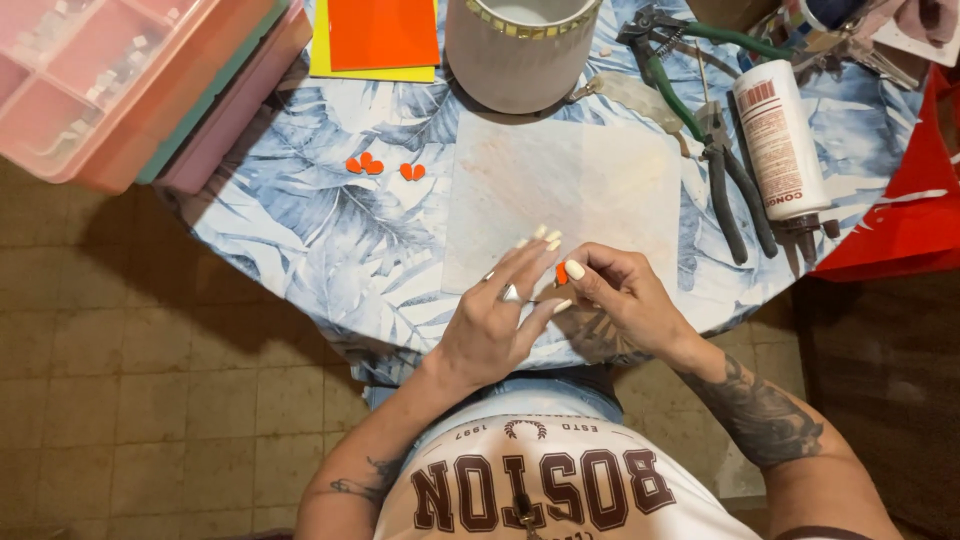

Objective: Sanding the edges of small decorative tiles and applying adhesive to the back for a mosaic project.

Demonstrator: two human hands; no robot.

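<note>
My right hand [622,302] pinches a small orange piece [562,272] between thumb and fingers, just above the near edge of a pale work mat [590,180]. My left hand [497,318], with a ring on one finger, touches the same piece with its fingertips, fingers spread. Three small orange pieces [366,165] lie on the leaf-patterned tablecloth [330,240], left of the mat.
A grey round pot [515,55] stands behind the mat. Orange and yellow sheets [380,40] lie at the back. Pliers [735,195], green-handled nippers [670,85] and a white glue bottle [780,140] lie to the right. Pink compartment boxes [120,80] overhang the left edge.
</note>
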